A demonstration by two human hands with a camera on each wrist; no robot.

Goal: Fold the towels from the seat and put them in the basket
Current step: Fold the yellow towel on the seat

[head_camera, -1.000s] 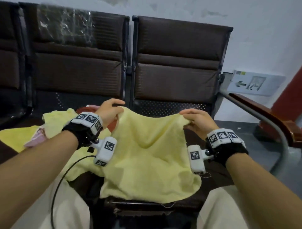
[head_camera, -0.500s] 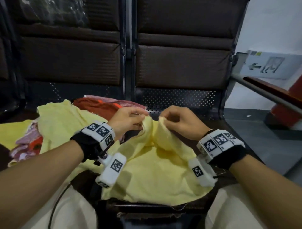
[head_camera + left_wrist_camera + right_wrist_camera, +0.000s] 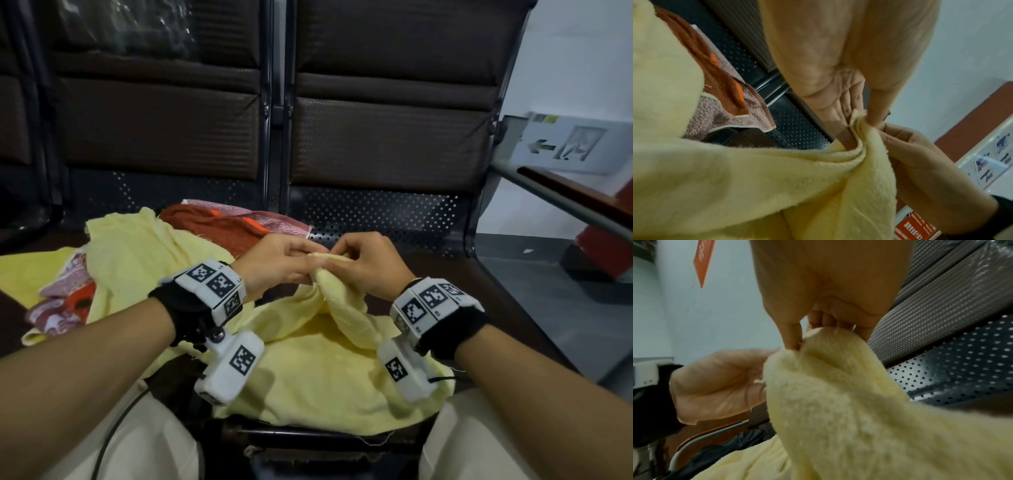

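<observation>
A pale yellow towel lies over the dark seat's front edge, between my knees. Its two upper corners are brought together above the seat. My left hand pinches one corner and my right hand pinches the other, fingertips touching. The left wrist view shows my left hand with thumb and fingers pinching the bunched towel. In the right wrist view my right hand nips the towel edge, with my left hand beside it. No basket is in view.
On the left seat lies a heap of a second yellow towel, a rust-orange towel and pink patterned towels. Dark seat backs stand behind. A metal armrest slants on the right, below a wall sign.
My hands, held wide apart with the towel stretched between them, have come together at the middle. The towel's two top corners now meet and the cloth sags double.
</observation>
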